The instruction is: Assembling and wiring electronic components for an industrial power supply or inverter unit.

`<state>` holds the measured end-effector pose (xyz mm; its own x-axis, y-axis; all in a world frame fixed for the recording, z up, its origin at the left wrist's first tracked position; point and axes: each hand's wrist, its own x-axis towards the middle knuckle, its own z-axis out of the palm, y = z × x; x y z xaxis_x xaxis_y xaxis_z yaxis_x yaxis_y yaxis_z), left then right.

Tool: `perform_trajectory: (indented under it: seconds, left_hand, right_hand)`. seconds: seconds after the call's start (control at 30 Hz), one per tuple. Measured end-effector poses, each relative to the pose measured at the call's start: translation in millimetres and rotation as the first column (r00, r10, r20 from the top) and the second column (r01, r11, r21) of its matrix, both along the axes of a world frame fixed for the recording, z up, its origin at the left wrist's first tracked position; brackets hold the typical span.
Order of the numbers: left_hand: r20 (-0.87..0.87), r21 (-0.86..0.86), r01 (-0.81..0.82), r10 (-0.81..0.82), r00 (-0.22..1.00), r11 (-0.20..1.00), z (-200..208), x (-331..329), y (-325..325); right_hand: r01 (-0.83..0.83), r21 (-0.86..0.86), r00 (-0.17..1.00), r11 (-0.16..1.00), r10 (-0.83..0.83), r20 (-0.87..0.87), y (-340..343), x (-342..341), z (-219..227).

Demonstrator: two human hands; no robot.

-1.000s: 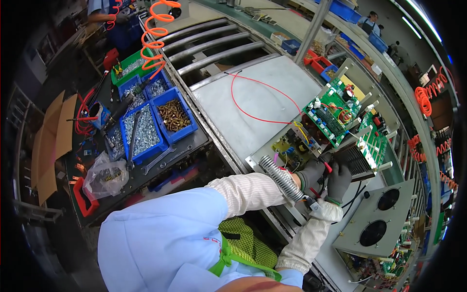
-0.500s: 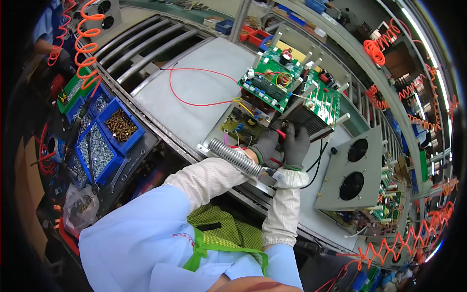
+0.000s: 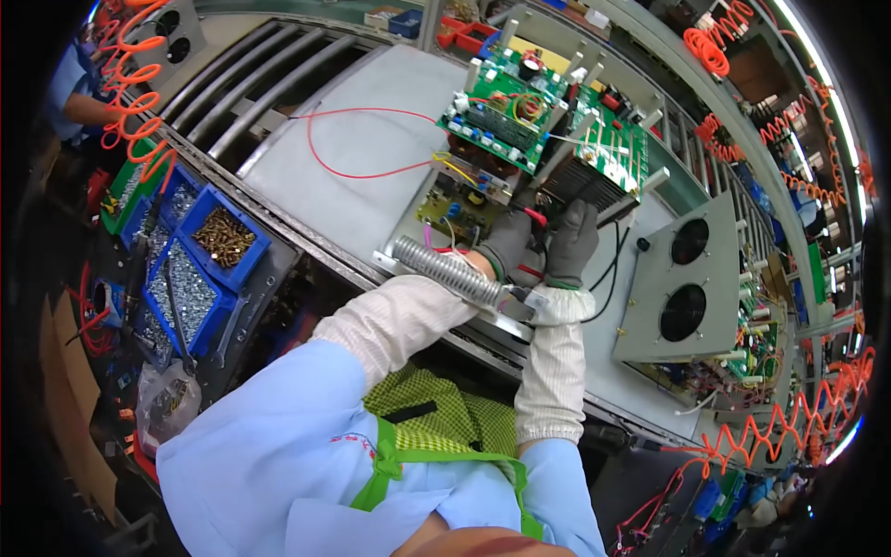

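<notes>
My left hand (image 3: 508,243), in a grey glove, reaches into an open metal chassis. Its fingers are bent, next to a red-sleeved cable end (image 3: 535,216). Close on its right is my gloved right hand (image 3: 572,245), fingers closed together; what they grip is hidden. Both hands work below a black finned heatsink (image 3: 587,188) and green circuit boards (image 3: 506,116). A silver ribbed coil (image 3: 445,269) lies across the chassis front, under my left wrist. A yellowish circuit board (image 3: 457,212) sits left of my left hand. Black cables (image 3: 613,269) curve beside my right hand.
A loose red wire (image 3: 311,153) loops over the grey work surface (image 3: 357,223). On the right stands a panel with two fans (image 3: 684,311). Blue bins (image 3: 223,232) of screws and wrenches (image 3: 232,325) lie at left. Orange coiled hoses (image 3: 139,74) hang around. Another person's arm (image 3: 88,110) shows far left.
The view has shifted slightly, so the chassis sits higher in it. Both hands stay close together inside the chassis; the right hand's fingers are a little higher and further from the left.
</notes>
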<state>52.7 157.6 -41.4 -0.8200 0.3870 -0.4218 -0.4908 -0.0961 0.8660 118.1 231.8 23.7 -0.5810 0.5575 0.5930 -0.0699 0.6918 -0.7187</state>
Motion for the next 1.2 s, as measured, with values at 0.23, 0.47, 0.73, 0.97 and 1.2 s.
perform_trajectory:
  seconds: [0.23,0.47,0.73,0.97,1.2]
  left_hand:
    - [-0.224,-0.124,-0.060,0.031,0.974,0.991,-15.6,-4.7,10.4]
    - [-0.076,-0.101,-0.010,0.003,0.997,0.995,3.3,-0.3,0.5]
    - [-0.079,-0.050,0.032,-0.035,0.996,0.998,-29.1,-9.9,22.6]
    - [0.053,0.030,0.030,-0.031,0.998,0.999,18.1,5.8,-4.1]
    - [-0.956,-0.130,-0.232,-0.060,0.286,0.964,8.7,38.3,-36.9]
  right_hand:
    - [-0.021,-0.108,0.997,0.994,0.028,0.066,-5.6,-3.5,2.5]
    - [0.043,0.221,0.999,0.974,-0.040,-0.018,-6.8,-8.1,4.2]
    - [0.055,0.062,0.997,0.997,-0.051,-0.060,-13.4,-7.1,8.3]
    - [-0.120,-0.060,0.993,0.991,0.119,-0.024,-0.5,6.5,-3.3]
    - [-0.085,0.273,0.966,0.958,0.011,0.260,17.7,-14.3,-7.1]
